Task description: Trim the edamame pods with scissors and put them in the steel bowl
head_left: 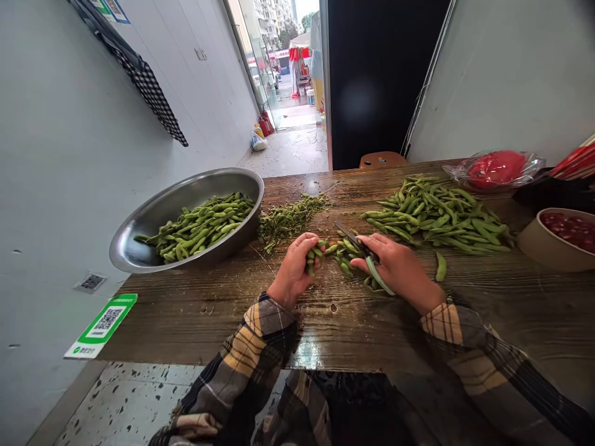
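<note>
My left hand (297, 266) is closed round a small bunch of green bean pods (315, 254) just above the wooden table (195, 316). My right hand (395, 266) grips scissors (360, 246) with pale green handles, blades pointing left toward the pods. A few loose pods (344, 260) lie between the two hands. A large pile of untrimmed pods (434, 214) sits to the right behind my right hand. A steel bowl (153, 214) at the left holds trimmed pods (204, 226).
A heap of cut pod ends (288, 220) lies beside the bowl. A beige bowl of red things (558, 238) and a plastic bag with something red (497, 168) stand at the right. A QR-code sticker (102, 325) marks the left wall. A stool (381, 160) stands beyond the table.
</note>
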The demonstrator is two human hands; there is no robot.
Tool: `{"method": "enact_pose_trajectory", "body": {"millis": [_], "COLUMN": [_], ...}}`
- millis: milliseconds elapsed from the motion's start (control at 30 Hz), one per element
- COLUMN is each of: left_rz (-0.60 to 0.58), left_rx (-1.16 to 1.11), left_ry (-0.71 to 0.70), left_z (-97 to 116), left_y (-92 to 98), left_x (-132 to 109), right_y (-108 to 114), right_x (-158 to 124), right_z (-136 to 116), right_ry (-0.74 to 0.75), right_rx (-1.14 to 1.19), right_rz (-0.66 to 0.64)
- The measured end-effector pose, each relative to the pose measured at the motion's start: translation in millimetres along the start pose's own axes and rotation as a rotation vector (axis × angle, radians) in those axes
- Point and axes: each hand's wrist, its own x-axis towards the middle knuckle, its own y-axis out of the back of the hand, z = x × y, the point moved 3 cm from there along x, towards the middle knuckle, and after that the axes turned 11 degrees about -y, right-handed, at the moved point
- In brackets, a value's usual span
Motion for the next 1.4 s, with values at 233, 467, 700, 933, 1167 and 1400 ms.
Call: {"method": "enact_pose_trajectory", "body": {"millis": [233, 467, 700, 933, 1167, 1400], "left_rz": [-0.057, -0.184, -0.176, -0.078, -0.128, -0.193], "left_rx": [0.932, 1.528, 1.601, 0.803, 0.404, 0.41], "left_ry": [-0.338, -0.327, -0.359, -0.247, -0.128, -0.124], "left_z": [0, -6, -7, -1, 4, 6], "left_y": [9.2, 7.4, 9.7, 17.2, 5.6, -2.9], "left_x": [13, 16, 17, 18, 8, 2], "right_y": [-2, -1, -1, 3, 6, 3], "right_x": [3, 3, 3, 5, 7, 6], "right_z": [6, 0, 2, 6, 8, 5], "right_ry": [-0.003, -0.026, -0.055, -0.06, -0.033, 0.043], "right_rx": [0.026, -0.014, -0.015, 0.064, 0.203, 0.286], "right_rz": [0.021, -0.06, -0.085, -0.102, -0.162, -0.154]}}
